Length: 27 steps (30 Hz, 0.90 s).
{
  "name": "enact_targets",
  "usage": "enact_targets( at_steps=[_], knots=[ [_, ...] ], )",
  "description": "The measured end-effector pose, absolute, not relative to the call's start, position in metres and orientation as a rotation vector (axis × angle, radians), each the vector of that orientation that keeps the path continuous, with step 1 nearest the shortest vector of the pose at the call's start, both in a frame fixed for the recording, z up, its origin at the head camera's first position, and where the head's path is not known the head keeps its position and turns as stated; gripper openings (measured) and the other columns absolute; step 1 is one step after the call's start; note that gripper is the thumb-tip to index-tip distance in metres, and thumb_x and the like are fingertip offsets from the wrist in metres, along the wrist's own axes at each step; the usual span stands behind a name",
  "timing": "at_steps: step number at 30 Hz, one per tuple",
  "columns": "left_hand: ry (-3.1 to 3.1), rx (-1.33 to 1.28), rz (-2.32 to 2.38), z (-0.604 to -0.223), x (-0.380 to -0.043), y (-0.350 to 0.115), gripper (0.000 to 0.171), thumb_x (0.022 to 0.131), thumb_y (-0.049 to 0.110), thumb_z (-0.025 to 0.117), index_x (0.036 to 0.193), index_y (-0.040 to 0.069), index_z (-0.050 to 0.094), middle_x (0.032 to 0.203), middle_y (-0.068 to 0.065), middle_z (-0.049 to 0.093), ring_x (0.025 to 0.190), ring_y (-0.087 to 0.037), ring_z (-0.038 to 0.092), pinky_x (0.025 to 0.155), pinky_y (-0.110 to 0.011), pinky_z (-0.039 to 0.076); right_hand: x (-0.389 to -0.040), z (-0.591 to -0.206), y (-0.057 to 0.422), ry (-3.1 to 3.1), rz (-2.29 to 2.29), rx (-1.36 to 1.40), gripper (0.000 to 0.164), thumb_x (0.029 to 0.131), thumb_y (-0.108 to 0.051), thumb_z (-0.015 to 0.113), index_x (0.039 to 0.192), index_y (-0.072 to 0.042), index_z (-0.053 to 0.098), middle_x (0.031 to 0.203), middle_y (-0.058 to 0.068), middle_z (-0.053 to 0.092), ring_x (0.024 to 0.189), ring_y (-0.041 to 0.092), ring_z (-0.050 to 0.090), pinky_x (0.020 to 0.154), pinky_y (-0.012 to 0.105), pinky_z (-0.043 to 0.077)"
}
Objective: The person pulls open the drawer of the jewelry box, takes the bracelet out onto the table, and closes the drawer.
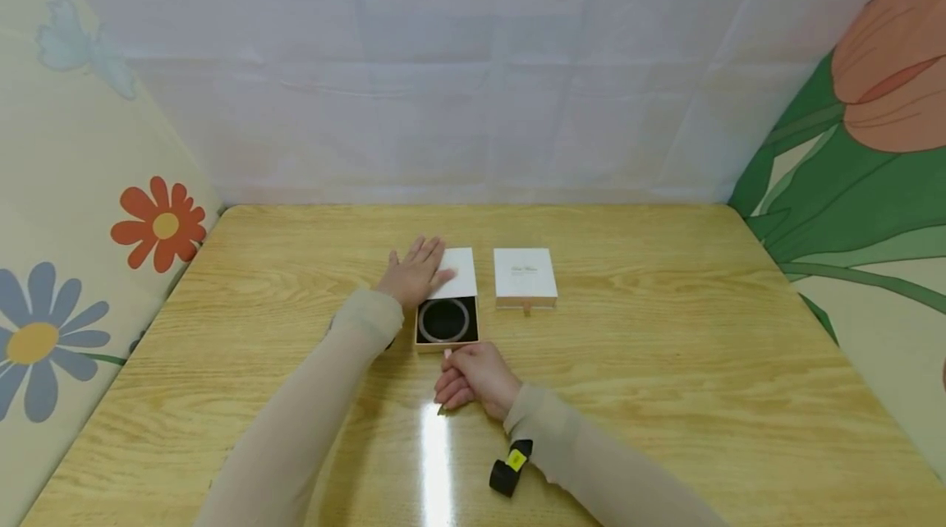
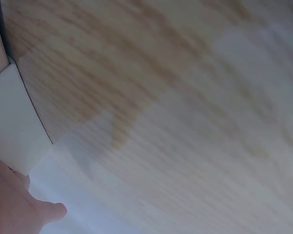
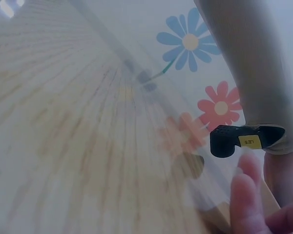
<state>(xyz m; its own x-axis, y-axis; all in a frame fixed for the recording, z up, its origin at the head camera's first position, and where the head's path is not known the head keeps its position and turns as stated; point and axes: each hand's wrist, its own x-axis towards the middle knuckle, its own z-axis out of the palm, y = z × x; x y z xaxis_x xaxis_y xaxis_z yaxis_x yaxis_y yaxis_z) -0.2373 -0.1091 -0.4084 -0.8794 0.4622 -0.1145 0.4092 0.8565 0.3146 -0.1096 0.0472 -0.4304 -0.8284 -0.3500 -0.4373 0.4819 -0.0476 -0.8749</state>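
Observation:
A small white drawer box [image 1: 463,264] is pulled partway out on the table. Its black-lined drawer [image 1: 474,333] faces me and holds a round bangle-like ring [image 1: 421,320]. My left hand [image 1: 414,274] lies with straight, spread fingers over the left part of the white sleeve, thumb across the top. In the left wrist view, the sleeve [image 2: 19,122] shows at the left edge above that hand [image 2: 14,202]. At the drawer's front, my right hand [image 1: 484,375] pinches the small pale pull tab [image 1: 447,353], its other fingers curled. The right wrist view shows its fingers [image 3: 246,195] but not the tab.
A second white box [image 1: 525,271], closed, with printed lettering and a small tab, stands just right of the first. The wooden table [image 1: 665,346] ends at a white cloth backdrop [image 1: 473,100]. Flower-patterned walls [image 1: 74,182] flank both sides.

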Motion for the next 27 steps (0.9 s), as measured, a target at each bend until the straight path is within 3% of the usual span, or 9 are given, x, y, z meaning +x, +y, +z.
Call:
enact_targets(
  at_steps=[27],
  knots=[
    [2.854, 0.675, 0.416, -0.4102, -0.2391, -0.1098, 0.069, 0.105, 0.048, 0.03, 0.156, 0.004, 0.014, 0.162, -0.012, 0.011, 0.148, -0.03, 0.0, 0.111, -0.065, 0.005, -0.1065, -0.4269, 0.0514, 1.714, -1.901, 0.106, 0.023, 0.102, -0.008, 0.046, 0.098, 0.011, 0.059, 0.065, 0.007, 0.064, 0.052, 0.012, 0.064, 0.048, 0.024, 0.054]
  ],
)
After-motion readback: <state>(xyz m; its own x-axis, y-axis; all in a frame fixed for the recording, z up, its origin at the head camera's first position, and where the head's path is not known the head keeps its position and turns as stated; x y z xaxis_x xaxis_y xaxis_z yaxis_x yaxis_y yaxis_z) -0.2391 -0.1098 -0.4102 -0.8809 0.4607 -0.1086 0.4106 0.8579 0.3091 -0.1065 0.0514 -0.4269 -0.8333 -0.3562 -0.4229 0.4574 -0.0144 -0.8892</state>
